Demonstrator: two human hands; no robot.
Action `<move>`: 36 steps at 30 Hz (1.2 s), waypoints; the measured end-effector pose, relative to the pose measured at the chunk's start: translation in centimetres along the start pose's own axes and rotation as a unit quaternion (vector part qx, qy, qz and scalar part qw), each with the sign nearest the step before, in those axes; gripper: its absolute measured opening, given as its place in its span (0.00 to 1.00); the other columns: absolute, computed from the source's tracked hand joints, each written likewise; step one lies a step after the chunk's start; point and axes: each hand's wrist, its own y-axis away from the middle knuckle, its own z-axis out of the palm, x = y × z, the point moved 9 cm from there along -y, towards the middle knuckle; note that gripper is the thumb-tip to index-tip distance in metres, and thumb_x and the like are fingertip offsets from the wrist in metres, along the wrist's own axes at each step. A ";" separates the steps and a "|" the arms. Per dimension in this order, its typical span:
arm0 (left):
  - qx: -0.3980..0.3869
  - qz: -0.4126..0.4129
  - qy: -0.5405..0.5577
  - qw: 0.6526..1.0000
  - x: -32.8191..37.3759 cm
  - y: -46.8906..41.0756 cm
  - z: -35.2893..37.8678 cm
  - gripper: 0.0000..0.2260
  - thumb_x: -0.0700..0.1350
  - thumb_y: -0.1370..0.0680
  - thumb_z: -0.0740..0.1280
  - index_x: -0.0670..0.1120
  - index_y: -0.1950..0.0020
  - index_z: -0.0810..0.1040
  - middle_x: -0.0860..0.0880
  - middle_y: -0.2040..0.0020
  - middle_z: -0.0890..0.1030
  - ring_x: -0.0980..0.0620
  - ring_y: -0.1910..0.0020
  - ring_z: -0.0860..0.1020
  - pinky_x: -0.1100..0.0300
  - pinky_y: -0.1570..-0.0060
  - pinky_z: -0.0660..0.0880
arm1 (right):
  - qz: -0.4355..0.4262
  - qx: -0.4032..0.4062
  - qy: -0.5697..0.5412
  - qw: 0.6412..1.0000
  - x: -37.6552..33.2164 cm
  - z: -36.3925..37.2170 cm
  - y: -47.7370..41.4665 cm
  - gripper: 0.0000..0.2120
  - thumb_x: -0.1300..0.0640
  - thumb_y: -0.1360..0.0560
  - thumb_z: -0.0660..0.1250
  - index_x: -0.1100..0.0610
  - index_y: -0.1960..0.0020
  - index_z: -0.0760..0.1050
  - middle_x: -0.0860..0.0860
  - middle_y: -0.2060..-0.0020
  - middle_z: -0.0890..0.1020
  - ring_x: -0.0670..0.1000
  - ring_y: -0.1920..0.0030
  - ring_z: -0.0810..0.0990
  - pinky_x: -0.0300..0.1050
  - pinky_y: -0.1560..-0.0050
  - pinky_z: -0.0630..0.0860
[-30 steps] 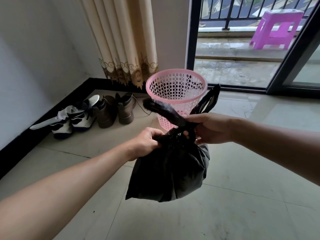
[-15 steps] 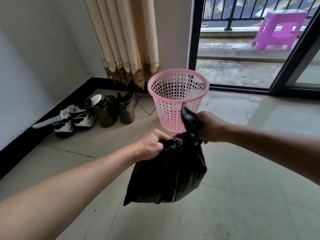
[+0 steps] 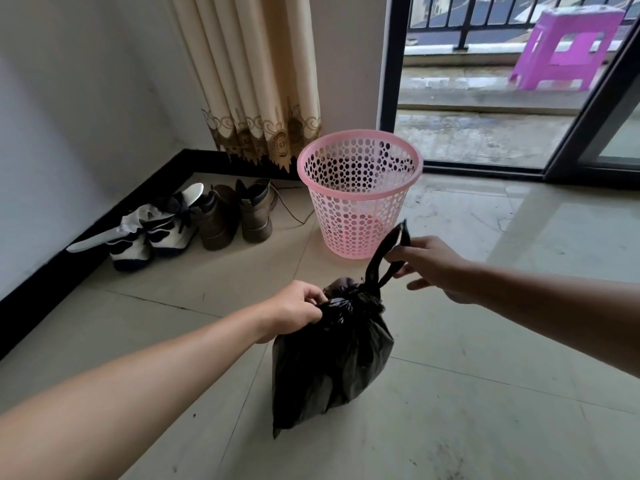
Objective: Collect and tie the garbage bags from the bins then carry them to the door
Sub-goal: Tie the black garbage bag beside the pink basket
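A black garbage bag (image 3: 329, 362) hangs in the air above the tiled floor, its neck bunched together. My left hand (image 3: 298, 311) grips the gathered neck from the left. My right hand (image 3: 429, 268) pinches a black loop of the bag's top and holds it up and to the right, with the other fingers spread. Behind the bag stands a pink perforated bin (image 3: 360, 192) with no bag inside it.
Two pairs of shoes (image 3: 194, 220) lie along the black skirting on the left, under a cream curtain (image 3: 256, 74). A sliding glass door (image 3: 485, 81) opens on a balcony with a purple stool (image 3: 568, 46). Tiled floor spreads to the right and front.
My right hand has pulled a loop of the bag's top out and up to the right. The bag's neck looks drawn tighter, and the left hand keeps its grip on it.
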 end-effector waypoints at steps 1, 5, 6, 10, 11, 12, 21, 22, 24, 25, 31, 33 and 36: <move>-0.020 -0.014 -0.007 1.000 -0.5 0.0 0.4 0.10 0.32 0.28 0.64 0.46 0.58 0.78 0.46 0.62 0.77 0.53 0.67 0.73 0.67 0.69 0.69 | 0.024 0.007 -0.030 0.999 0.8 -0.4 0.1 0.05 0.55 0.25 0.67 0.55 0.56 0.80 0.50 0.59 0.83 0.49 0.61 0.79 0.44 0.61 0.75; 0.000 -0.014 0.018 1.000 -0.2 -0.9 0.4 0.06 0.37 0.26 0.66 0.46 0.53 0.79 0.51 0.64 0.76 0.56 0.66 0.73 0.71 0.72 0.68 | 0.089 0.007 -0.090 0.992 2.8 -1.2 0.6 0.07 0.53 0.25 0.66 0.56 0.54 0.79 0.51 0.58 0.82 0.48 0.64 0.79 0.43 0.62 0.74; 0.024 -0.002 0.038 0.999 0.2 -1.4 0.2 0.06 0.37 0.25 0.65 0.46 0.53 0.79 0.49 0.63 0.77 0.54 0.65 0.73 0.70 0.71 0.69 | 0.099 0.004 -0.097 0.990 3.0 -1.3 0.7 0.07 0.53 0.25 0.67 0.56 0.54 0.79 0.52 0.57 0.82 0.48 0.64 0.79 0.43 0.62 0.73; 0.085 0.074 -0.038 0.993 2.6 -3.9 0.6 0.06 0.42 0.26 0.70 0.47 0.50 0.81 0.52 0.59 0.78 0.54 0.61 0.75 0.58 0.52 0.76 | 0.129 -0.021 -0.136 0.982 3.5 -1.8 1.1 0.05 0.55 0.25 0.66 0.56 0.53 0.77 0.55 0.55 0.81 0.50 0.63 0.79 0.43 0.62 0.73; 0.078 0.088 -0.066 0.991 3.2 -4.4 1.3 0.09 0.44 0.27 0.72 0.48 0.48 0.81 0.52 0.58 0.78 0.55 0.60 0.76 0.58 0.49 0.76 | 0.134 -0.028 -0.142 0.980 3.7 -1.8 1.2 0.05 0.55 0.25 0.66 0.56 0.53 0.77 0.55 0.54 0.81 0.50 0.62 0.79 0.43 0.62 0.73; 0.068 0.099 -0.092 0.989 3.8 -4.8 2.0 0.11 0.46 0.28 0.74 0.48 0.47 0.81 0.52 0.57 0.79 0.55 0.59 0.77 0.60 0.49 0.75 | 0.136 -0.034 -0.145 0.979 3.7 -1.9 1.3 0.05 0.55 0.25 0.66 0.56 0.53 0.77 0.55 0.54 0.81 0.50 0.62 0.79 0.43 0.62 0.73; 0.071 0.120 -0.270 0.953 5.9 -6.8 6.0 0.07 0.53 0.32 0.73 0.53 0.60 0.78 0.51 0.59 0.78 0.46 0.53 0.80 0.57 0.54 0.76 | 0.155 -0.060 -0.162 0.973 4.7 -2.4 1.7 0.07 0.54 0.24 0.64 0.54 0.60 0.73 0.54 0.55 0.85 0.50 0.64 0.80 0.43 0.63 0.72; 0.076 0.104 -0.278 0.952 5.7 -6.7 5.9 0.07 0.54 0.31 0.72 0.53 0.59 0.78 0.49 0.57 0.79 0.45 0.51 0.79 0.56 0.52 0.76 | 0.156 -0.061 -0.160 0.973 4.9 -2.3 1.8 0.08 0.54 0.24 0.64 0.55 0.61 0.73 0.54 0.54 0.85 0.50 0.64 0.80 0.43 0.64 0.73; 0.110 0.072 -0.333 0.934 5.3 -6.5 4.9 0.09 0.53 0.29 0.70 0.52 0.52 0.81 0.47 0.51 0.81 0.43 0.48 0.79 0.54 0.50 0.75 | 0.155 -0.062 -0.149 0.975 5.2 -2.0 1.8 0.09 0.54 0.24 0.64 0.55 0.62 0.73 0.54 0.53 0.84 0.50 0.64 0.80 0.42 0.65 0.73; 0.131 0.066 -0.361 0.921 5.2 -6.3 4.1 0.09 0.50 0.28 0.68 0.52 0.49 0.81 0.46 0.50 0.82 0.42 0.46 0.79 0.54 0.49 0.75 | 0.155 -0.063 -0.141 0.976 5.3 -1.7 1.7 0.09 0.54 0.23 0.64 0.55 0.62 0.74 0.54 0.53 0.84 0.50 0.64 0.80 0.42 0.65 0.73; 0.161 0.081 -0.236 0.955 4.6 -4.6 0.5 0.03 0.42 0.30 0.67 0.48 0.61 0.80 0.45 0.61 0.81 0.45 0.56 0.78 0.59 0.56 0.73 | 0.152 -0.046 -0.123 0.980 5.1 -2.1 1.0 0.11 0.54 0.23 0.62 0.56 0.62 0.72 0.55 0.58 0.83 0.50 0.64 0.80 0.42 0.66 0.72; 0.113 0.078 -0.105 0.985 4.2 -3.9 0.3 0.02 0.42 0.30 0.72 0.44 0.60 0.80 0.48 0.65 0.80 0.50 0.63 0.78 0.58 0.58 0.75 | 0.152 -0.031 -0.129 0.979 4.9 -2.9 0.6 0.10 0.54 0.23 0.62 0.55 0.62 0.72 0.55 0.59 0.83 0.50 0.64 0.80 0.42 0.65 0.72; 0.039 0.074 -0.005 0.996 3.8 -3.0 0.7 0.03 0.38 0.28 0.72 0.40 0.57 0.81 0.43 0.62 0.83 0.49 0.64 0.81 0.53 0.56 0.80 | 0.155 -0.023 -0.140 0.978 4.8 -3.2 0.2 0.10 0.54 0.23 0.61 0.56 0.61 0.71 0.56 0.60 0.83 0.51 0.64 0.80 0.43 0.66 0.72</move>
